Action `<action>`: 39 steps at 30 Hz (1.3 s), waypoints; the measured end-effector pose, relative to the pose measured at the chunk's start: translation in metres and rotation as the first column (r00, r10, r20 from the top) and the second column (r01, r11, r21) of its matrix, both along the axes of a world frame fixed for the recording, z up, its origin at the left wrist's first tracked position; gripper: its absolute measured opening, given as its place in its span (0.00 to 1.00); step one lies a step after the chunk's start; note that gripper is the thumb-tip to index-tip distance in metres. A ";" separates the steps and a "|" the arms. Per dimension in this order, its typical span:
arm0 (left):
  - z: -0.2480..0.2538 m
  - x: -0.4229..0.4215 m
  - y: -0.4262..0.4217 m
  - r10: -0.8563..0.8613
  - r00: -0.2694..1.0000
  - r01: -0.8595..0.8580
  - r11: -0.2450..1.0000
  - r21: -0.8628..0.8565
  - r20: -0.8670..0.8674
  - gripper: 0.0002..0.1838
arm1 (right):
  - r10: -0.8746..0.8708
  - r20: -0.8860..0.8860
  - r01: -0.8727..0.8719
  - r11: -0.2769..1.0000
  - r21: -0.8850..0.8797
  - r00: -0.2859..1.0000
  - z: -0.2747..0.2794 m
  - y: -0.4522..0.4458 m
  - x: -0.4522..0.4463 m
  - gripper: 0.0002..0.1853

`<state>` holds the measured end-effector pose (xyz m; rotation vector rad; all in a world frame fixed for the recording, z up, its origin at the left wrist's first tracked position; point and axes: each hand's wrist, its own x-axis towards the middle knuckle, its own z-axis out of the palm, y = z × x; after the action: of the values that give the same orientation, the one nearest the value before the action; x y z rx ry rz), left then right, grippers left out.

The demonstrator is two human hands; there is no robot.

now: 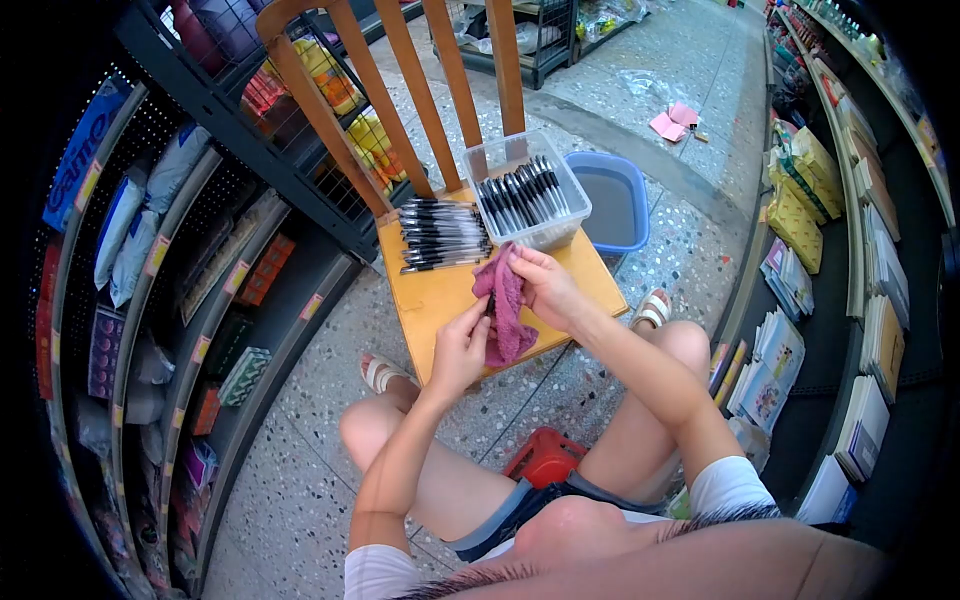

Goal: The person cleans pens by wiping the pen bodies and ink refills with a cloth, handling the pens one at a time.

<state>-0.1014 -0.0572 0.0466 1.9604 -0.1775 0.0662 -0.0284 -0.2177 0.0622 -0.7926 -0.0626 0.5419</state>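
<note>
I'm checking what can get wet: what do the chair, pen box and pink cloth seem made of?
Chair: likely wood, perhaps varnished, judging by its brown slats and smooth yellow seat. Pen box: probably plastic, smooth, given its translucent walls and lipped rim. Pink cloth: soft, matte fabric, possibly terry, from its fuzzy, bunched folds.

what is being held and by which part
A pink cloth: the right hand pinches it near its top. The left hand is at its left edge, by a dark bit too small to identify; its exact grip is unclear.
</note>
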 end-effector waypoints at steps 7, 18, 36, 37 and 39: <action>-0.010 0.006 -0.003 -0.068 0.968 -0.041 0.907 -0.419 -0.241 0.17 | -0.129 0.433 0.205 0.969 -0.134 0.892 -0.025 0.014 -0.007 0.15; -0.001 0.005 -0.010 0.013 0.969 -0.086 0.954 -0.287 -0.247 0.17 | -0.174 0.437 0.306 0.918 -0.252 0.882 -0.012 0.005 0.002 0.08; -0.002 -0.005 0.004 -0.052 0.948 -0.060 0.939 -0.338 -0.313 0.12 | -0.213 0.239 0.256 0.953 -0.164 0.947 -0.011 0.011 -0.001 0.10; -0.002 -0.005 0.003 -0.047 0.950 -0.066 0.936 -0.344 -0.310 0.12 | -0.198 0.214 0.232 0.962 -0.146 0.957 -0.014 0.012 -0.002 0.09; -0.003 -0.005 0.002 -0.036 0.952 -0.079 0.931 -0.357 -0.306 0.12 | -0.202 0.219 0.237 0.960 -0.149 0.955 -0.019 0.014 -0.001 0.09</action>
<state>-0.1061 -0.0554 0.0433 1.5741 0.0614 -0.1813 -0.0299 -0.2036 0.0432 -1.0108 -0.1133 0.2551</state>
